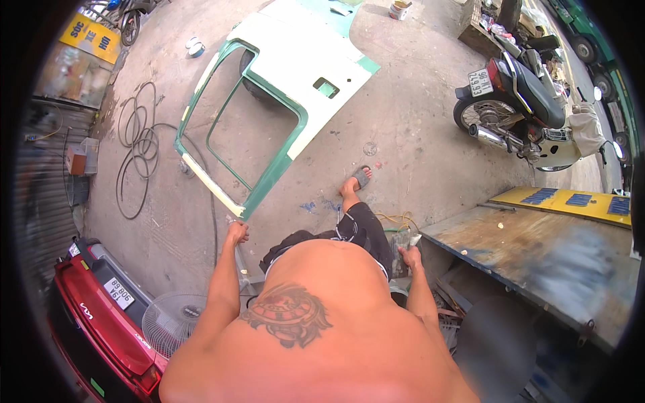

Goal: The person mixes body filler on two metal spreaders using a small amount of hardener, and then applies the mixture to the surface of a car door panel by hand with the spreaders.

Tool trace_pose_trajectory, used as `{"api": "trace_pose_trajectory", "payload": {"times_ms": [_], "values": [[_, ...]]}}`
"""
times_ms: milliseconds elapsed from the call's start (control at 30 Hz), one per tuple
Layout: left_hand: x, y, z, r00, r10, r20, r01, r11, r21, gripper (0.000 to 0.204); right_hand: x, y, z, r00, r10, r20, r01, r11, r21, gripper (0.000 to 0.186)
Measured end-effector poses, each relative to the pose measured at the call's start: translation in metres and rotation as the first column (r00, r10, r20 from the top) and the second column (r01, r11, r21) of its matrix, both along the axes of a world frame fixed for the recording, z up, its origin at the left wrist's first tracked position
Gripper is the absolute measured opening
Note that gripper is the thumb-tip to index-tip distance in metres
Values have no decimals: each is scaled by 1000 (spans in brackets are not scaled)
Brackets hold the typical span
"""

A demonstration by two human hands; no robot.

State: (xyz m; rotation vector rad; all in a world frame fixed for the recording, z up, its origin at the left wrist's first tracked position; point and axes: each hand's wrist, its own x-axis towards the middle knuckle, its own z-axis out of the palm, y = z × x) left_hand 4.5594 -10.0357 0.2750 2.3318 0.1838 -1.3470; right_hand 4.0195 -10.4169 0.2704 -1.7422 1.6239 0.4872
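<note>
A truck cab door panel [316,40], white and green with an open window frame, slants across the upper middle. My left hand [238,232] is closed at its lower corner; whether it grips the panel or something small beside it, I cannot make out. My right hand [410,255], lower right of the panel, is closed on a small pale flat object [414,239]. My bare torso, dark shorts and one sandalled foot show below.
Coiled hose [138,127] lies left. A red car [101,336] and fan [171,322] stand lower left. A motorbike [510,107] stands upper right, beside clutter [480,30]. A stained bench [537,248] borders my right. Small cans [400,10] sit on the concrete.
</note>
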Motion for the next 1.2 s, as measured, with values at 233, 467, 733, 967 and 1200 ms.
{"api": "trace_pose_trajectory", "payload": {"times_ms": [233, 467, 733, 967, 1200], "values": [[45, -237, 69, 978, -158, 133, 190, 941, -279, 31, 164, -235, 50, 972, 170, 160, -132, 965, -226, 51], [80, -443, 163, 960, -34, -279, -165, 735, -658, 49, 416, -356, 202, 722, 130, 679, -403, 877, 261, 54], [154, -549, 185, 882, 19, -470, -441, 385, -811, 52, 562, -377, 263, 639, 124, 759, -644, 626, 440, 59], [252, -516, 144, 873, 236, -426, -486, 499, -717, 31, 652, -400, 228, 650, 227, 725, -711, 517, 476, 57], [247, -360, 164, 509, 720, -472, -719, 54, -693, 37, 658, -420, 97, 711, -112, 694, -395, 754, 525, 48]]}}
